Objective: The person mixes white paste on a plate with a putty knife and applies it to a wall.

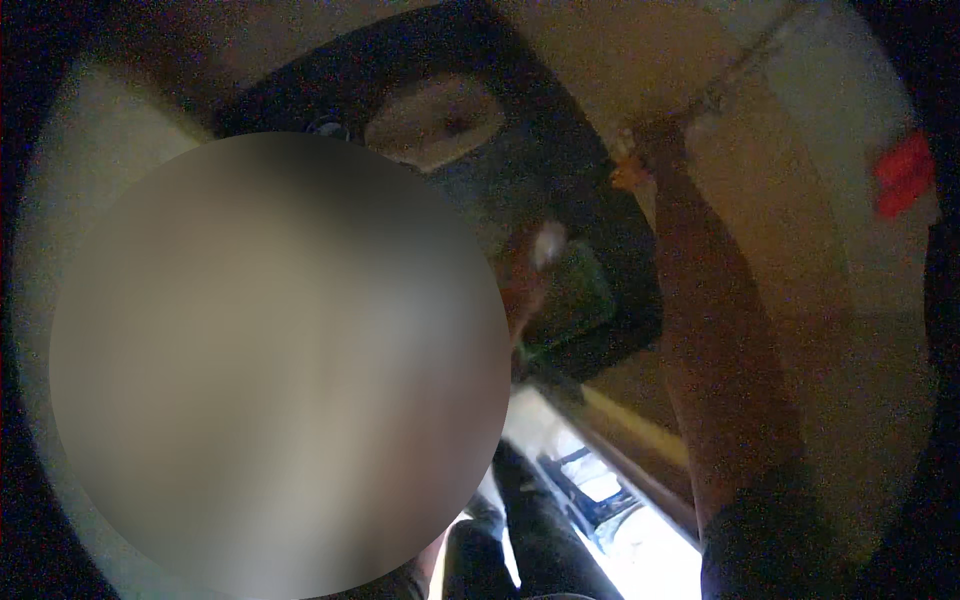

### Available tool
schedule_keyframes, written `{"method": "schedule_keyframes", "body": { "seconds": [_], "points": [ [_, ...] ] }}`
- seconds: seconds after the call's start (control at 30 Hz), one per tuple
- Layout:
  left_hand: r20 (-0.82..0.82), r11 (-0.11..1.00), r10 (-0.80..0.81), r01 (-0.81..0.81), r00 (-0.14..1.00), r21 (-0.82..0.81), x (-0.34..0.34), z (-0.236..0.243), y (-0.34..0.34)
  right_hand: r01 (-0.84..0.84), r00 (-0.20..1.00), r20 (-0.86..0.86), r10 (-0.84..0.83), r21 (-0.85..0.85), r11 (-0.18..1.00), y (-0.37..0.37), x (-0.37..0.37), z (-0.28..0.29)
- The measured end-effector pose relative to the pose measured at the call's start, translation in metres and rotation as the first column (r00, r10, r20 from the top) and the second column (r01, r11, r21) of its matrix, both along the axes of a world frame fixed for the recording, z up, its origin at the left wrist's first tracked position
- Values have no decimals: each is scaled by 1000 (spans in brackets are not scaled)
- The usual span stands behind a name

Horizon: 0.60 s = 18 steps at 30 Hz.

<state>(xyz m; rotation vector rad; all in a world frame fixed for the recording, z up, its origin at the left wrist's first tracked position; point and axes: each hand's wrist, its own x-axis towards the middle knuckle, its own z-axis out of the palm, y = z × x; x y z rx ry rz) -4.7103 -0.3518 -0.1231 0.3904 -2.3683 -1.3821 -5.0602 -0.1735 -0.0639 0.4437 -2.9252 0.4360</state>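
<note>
A dark, round-cornered panel [545,130] framed a pale brown oval [435,122]. What looked like my smeared left hand [522,285] was beside a small whitish blob [548,243], near a green-edged rectangle [575,295]. My right hand [660,148] met a small, uneven orange thing [630,175] at the panel's edge. I couldn't tell either grip.

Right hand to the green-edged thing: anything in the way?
Nothing visible between the right hand and the green-edged thing, just dark surface. A small white blob sits at its upper left, off that line. Dim and blurry, so small things could hide.
</note>
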Motion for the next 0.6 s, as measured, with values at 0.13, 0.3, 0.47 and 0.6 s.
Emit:
{"method": "schedule_keyframes", "body": {
  "seconds": [0.13,0.3,0.47,0.6],
  "points": [
    [28,987,147,-148,989,65,147,9,32,118,944,-286,-164,-172,978,-1,101,-45],
    [-15,976,205,-206,979,-65,365,26,80,138,920,-244,-307,-532,836,-65,320,-64],
    [182,971,190,-212,965,110,519,74,226,173,975,34,-221,-739,651,30,562,-57],
    [223,942,311,-331,924,57,665,102,211,325,744,580,333,-749,578,77,824,89]
  ]
}}
